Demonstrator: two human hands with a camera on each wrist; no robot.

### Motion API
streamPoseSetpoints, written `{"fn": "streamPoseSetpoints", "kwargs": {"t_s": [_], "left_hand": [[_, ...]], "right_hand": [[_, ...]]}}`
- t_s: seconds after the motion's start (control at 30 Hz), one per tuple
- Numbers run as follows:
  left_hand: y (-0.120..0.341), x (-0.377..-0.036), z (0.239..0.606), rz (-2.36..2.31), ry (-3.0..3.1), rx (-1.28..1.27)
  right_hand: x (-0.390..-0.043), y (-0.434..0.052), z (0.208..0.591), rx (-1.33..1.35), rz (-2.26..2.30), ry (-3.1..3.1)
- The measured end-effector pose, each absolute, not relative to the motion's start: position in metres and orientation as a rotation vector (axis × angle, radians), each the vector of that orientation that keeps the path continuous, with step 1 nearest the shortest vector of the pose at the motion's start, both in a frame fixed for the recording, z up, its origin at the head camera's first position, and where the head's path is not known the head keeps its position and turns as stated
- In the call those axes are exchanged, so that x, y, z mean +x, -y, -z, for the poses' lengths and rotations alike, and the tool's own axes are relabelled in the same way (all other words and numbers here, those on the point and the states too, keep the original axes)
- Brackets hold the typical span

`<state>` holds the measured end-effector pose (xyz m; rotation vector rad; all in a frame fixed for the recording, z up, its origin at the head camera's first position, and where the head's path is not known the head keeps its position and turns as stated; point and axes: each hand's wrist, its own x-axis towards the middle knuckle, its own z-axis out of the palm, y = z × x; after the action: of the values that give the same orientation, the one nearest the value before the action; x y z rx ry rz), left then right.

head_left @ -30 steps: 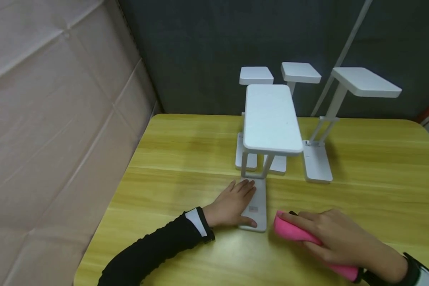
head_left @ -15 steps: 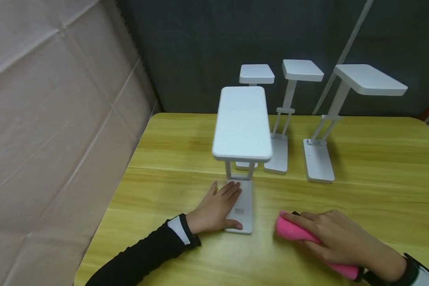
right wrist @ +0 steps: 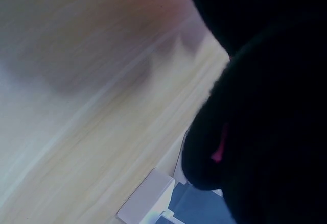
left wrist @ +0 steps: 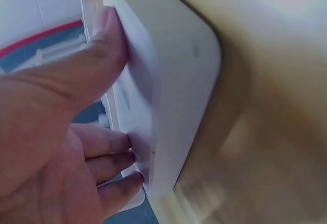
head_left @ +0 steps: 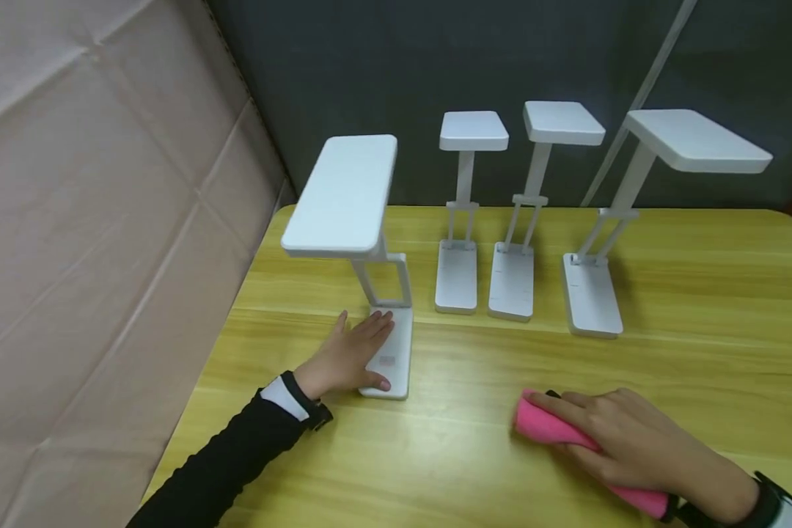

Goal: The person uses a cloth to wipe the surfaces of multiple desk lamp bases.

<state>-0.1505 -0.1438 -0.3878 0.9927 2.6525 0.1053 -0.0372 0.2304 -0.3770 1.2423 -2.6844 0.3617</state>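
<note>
A white folding desk lamp point(head_left: 343, 194) stands at the left of the table, its flat head above and its base point(head_left: 400, 352) toward me. My left hand point(head_left: 348, 358) presses on that base with spread, mostly straight fingers. Seen in the left wrist view, the thumb point(left wrist: 104, 43) and fingertips point(left wrist: 134, 180) touch the base's top face, and its rounded end faces the camera. Lower right, my right hand point(head_left: 623, 436) grips a bunched pink cloth point(head_left: 548, 424) with black edges. Its dark fuzzy side point(right wrist: 265, 112) fills much of the right wrist view and hides the fingers there.
Behind are three similar white lamps, a left one point(head_left: 456, 275), a middle one point(head_left: 511, 282) and a right one point(head_left: 592, 297), standing side by side on the wooden table point(head_left: 462, 469). A dark panel point(head_left: 369, 59) rises behind; pale sheeting point(head_left: 105, 257) borders the left.
My left hand has slid the lamp leftward across the table and turned it, so its head now points left. The rear lamps show unblocked. My right hand keeps hold of the cloth, hardly moving.
</note>
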Motion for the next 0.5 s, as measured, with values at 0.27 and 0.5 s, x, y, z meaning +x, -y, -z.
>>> {"fn": "streamPoseSetpoints", "kwargs": {"t_s": [0.27, 0.5], "left_hand": [[0.151, -0.198, 0.381, -0.113, -2.633, 0.902], [0.145, -0.239, 0.382, -0.099, -2.606, 0.892]], "right_hand": [[-0.04, -0.236, 0.379, 1.21, -0.363, 2.748], [-0.043, -0.24, 0.381, 1.187, -0.36, 2.796]]}}
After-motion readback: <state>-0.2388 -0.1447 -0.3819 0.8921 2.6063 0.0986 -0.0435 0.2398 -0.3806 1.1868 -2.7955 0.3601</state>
